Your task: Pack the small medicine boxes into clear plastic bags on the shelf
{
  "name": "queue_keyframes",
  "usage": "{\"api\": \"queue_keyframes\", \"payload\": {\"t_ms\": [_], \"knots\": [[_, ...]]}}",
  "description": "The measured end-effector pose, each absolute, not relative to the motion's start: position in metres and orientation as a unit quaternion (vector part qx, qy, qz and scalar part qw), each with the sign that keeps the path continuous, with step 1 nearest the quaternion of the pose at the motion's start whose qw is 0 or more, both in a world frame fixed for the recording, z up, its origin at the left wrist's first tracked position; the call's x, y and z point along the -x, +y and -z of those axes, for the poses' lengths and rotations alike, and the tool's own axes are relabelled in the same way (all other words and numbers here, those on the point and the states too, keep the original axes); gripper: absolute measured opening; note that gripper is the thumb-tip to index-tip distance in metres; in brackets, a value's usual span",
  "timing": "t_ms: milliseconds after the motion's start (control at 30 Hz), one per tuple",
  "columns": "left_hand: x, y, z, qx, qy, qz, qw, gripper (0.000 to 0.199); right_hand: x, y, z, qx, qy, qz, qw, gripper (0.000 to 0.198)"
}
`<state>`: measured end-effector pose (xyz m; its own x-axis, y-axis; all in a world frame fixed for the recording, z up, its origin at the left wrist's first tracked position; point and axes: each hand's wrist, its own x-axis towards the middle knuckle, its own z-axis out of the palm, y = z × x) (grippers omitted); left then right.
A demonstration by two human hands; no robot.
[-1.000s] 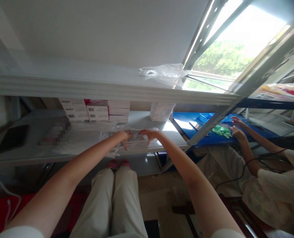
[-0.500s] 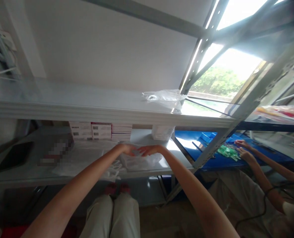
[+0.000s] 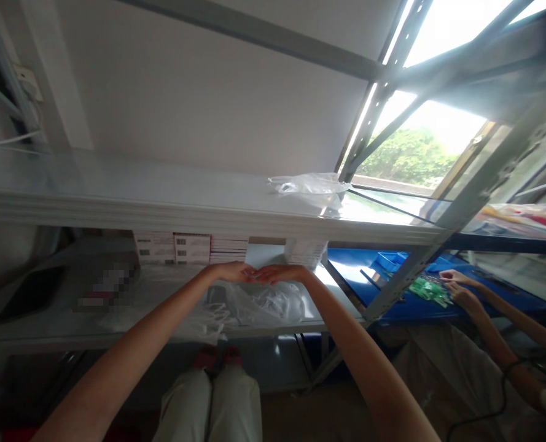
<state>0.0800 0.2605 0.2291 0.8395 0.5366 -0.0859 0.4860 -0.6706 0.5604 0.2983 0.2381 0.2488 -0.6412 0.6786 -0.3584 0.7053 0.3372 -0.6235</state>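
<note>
My left hand (image 3: 233, 271) and my right hand (image 3: 277, 274) meet fingertip to fingertip above the lower shelf. Both pinch the top of a clear plastic bag (image 3: 268, 304), which hangs and spreads beneath them onto the shelf. The bag looks crumpled, and I cannot make out anything inside it. To its left, more clear plastic bags (image 3: 203, 319) lie in a loose heap, partly over the shelf's front edge and partly behind my left forearm.
Boxes with printed labels (image 3: 192, 248) stand behind my hands under the upper shelf (image 3: 185, 184). A dark flat tablet-like object (image 3: 31, 294) lies at left. On the upper shelf rests another clear bag (image 3: 309, 187). At right, a co-worker's hands (image 3: 461, 288) handle green pieces (image 3: 429, 290) on a blue table.
My hands have drawn together, and the bag's top is now pinched between them. Its body shows more fully below. The co-worker's hands have come closer together.
</note>
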Motion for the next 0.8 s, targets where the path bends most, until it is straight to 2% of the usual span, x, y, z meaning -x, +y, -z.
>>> {"api": "queue_keyframes", "payload": {"t_ms": [67,233,300,500,800], "knots": [[-0.073,0.258,-0.222,-0.907,0.309,-0.034,0.283,0.039,-0.299,0.239,-0.241,-0.430,0.835,0.342,0.029,0.047],[-0.059,0.256,-0.197,-0.917,0.382,-0.027,0.108,0.060,-0.314,0.227,-0.220,-0.482,0.870,0.086,0.049,0.064],[-0.057,0.258,-0.189,-0.921,0.381,-0.018,0.083,0.065,-0.322,0.222,-0.213,-0.475,0.878,0.037,0.057,0.064],[-0.061,0.261,-0.183,-0.919,0.380,-0.002,0.106,0.054,-0.334,0.225,-0.208,-0.470,0.872,0.140,0.005,0.050],[-0.060,0.261,-0.190,-0.931,0.357,0.010,0.070,0.028,-0.344,0.234,-0.208,-0.501,0.863,0.053,-0.043,0.038]]}}
